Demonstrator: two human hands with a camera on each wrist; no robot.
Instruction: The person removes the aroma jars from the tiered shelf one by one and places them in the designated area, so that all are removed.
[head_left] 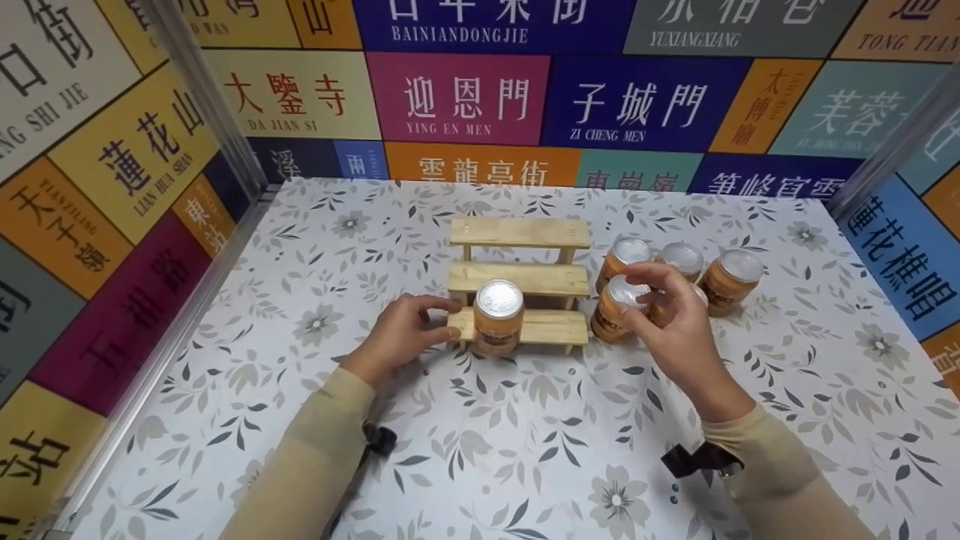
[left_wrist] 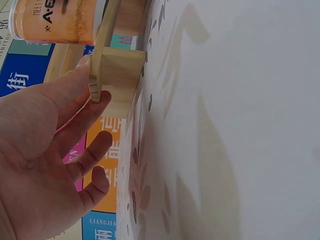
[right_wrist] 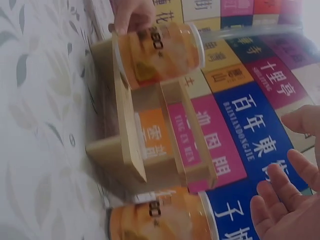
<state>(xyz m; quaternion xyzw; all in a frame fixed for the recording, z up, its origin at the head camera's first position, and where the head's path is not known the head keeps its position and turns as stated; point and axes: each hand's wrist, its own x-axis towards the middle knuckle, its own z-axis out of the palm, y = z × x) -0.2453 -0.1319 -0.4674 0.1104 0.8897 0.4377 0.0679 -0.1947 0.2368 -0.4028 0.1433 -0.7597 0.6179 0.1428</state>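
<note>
A three-tier wooden step shelf [head_left: 519, 232] stands mid-table. An orange can [head_left: 499, 319] with a silver lid stands upright on its lowest step, towards the left end. My left hand [head_left: 397, 334] pinches the left end of that step between thumb and forefinger; its other fingers are loosely bent, as the left wrist view shows the hand [left_wrist: 45, 145]. To the right of the shelf, my right hand [head_left: 679, 330] hovers over a matching can [head_left: 609, 319], fingers spread and bent. In the right wrist view a gap separates the hand [right_wrist: 290, 200] from the nearest can [right_wrist: 160, 220].
Several more orange cans, among them one at the far right [head_left: 731, 285], are grouped right of the shelf on a leaf-patterned tablecloth [head_left: 525, 450]. Panels of coloured signs [head_left: 457, 97] wall the table's back and both sides.
</note>
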